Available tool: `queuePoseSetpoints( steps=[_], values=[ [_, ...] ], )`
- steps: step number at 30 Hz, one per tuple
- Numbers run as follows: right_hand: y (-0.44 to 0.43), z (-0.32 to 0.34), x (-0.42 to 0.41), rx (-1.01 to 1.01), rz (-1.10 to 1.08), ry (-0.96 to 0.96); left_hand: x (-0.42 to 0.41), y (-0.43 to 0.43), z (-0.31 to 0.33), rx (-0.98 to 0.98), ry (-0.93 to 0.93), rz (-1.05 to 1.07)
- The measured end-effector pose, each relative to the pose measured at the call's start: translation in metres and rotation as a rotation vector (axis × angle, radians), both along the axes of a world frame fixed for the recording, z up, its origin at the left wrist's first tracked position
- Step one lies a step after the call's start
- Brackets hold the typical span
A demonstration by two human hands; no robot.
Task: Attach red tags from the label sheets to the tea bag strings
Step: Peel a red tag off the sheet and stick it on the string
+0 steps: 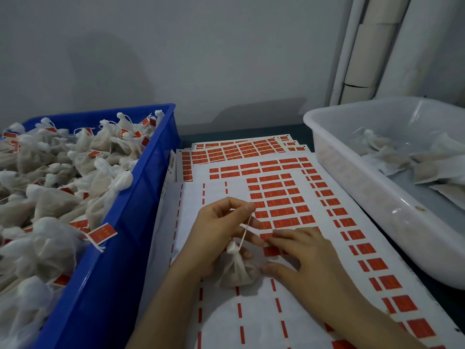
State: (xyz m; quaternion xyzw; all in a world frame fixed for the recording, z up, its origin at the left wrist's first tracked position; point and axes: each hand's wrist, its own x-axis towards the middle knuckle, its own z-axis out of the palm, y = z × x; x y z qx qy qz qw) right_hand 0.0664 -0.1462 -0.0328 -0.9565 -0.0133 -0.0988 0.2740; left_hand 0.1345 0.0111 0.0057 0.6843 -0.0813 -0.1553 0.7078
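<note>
label sheets [254,321], print unreadable | left grip [219,230] pinches string [245,233] | right grip [309,260] lies flat

Left hand [221,233] in pinch, right hand [302,258] flat.

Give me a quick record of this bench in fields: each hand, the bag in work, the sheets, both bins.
left hand: pinches the thin white string of the small white mesh tea bag lying on the top sheet
right hand: fingers spread on the white paper label sheet, one fingertip at a red rectangular tag
label sheets: several, overlapping, between the bins
blue plastic crate: left, heaped with tagged bags
translucent white plastic tub: right, bags without visible tags
</note>
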Motion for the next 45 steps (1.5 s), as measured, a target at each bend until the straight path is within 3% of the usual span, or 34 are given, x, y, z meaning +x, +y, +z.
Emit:
queuePoseSetpoints(
  steps=[12,23,45],
  values=[
    [-0.001,-0.004,0.007,-0.04,-0.001,-0.025,0.004,0.003,-0.004,0.076,0.201,0.061],
    [-0.003,-0.003,0.008,-0.08,0.027,0.002,0.005,0.001,-0.004,0.139,0.228,0.06],
    [0.001,0.005,0.004,-0.253,0.066,-0.215,0.005,0.003,-0.006,0.14,0.225,0.033]
  ],
)
